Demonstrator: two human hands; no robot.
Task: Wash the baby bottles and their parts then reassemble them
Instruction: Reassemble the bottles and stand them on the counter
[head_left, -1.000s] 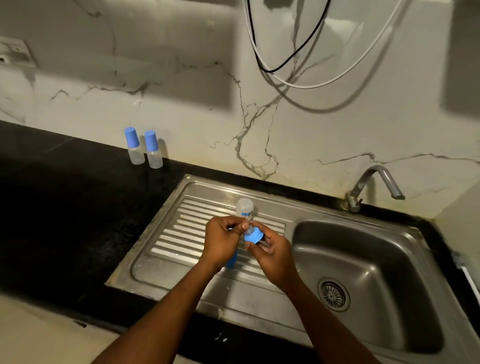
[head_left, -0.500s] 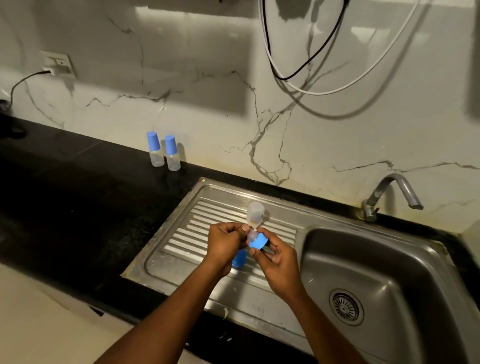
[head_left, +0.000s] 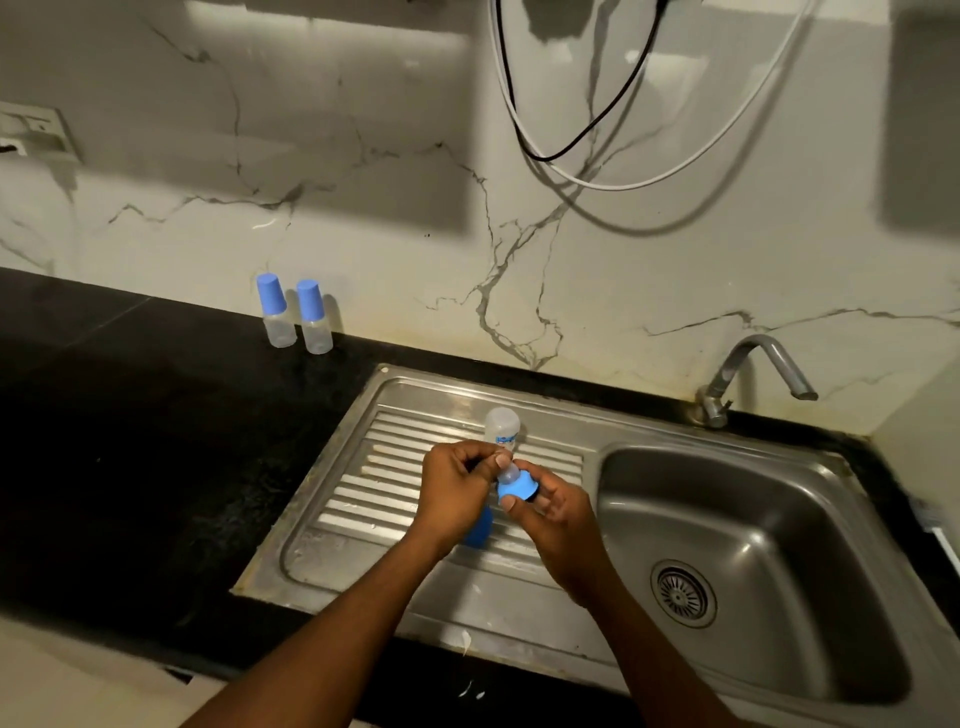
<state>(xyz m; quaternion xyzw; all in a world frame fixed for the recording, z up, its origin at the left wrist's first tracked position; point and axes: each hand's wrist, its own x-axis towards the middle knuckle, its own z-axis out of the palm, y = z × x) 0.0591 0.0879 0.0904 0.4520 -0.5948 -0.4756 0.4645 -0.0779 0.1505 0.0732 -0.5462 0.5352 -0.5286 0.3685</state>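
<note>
Over the steel drainboard (head_left: 363, 499), my right hand (head_left: 558, 519) grips a blue screw ring (head_left: 519, 487). A clear teat (head_left: 509, 472) sticks up through the ring, and my left hand (head_left: 452, 493) pinches its tip between thumb and fingers. Just behind my hands, a clear bottle body (head_left: 501, 427) with blue print stands on the drainboard. A blue cap (head_left: 479, 529) lies on the drainboard, partly hidden under my left hand. Two assembled bottles with blue caps (head_left: 272, 317) (head_left: 313, 325) stand together on the black counter by the wall.
The sink basin (head_left: 769, 525) with its drain (head_left: 681, 593) lies to the right, under a bent steel tap (head_left: 753, 371). Black counter (head_left: 130, 441) stretches left. Black and white cables (head_left: 597, 130) loop on the marble wall; a socket (head_left: 31, 132) sits far left.
My view has swung a little, then back. Both hands stay together on the ring and teat in the same place over the drainboard; the bottle body has not moved.
</note>
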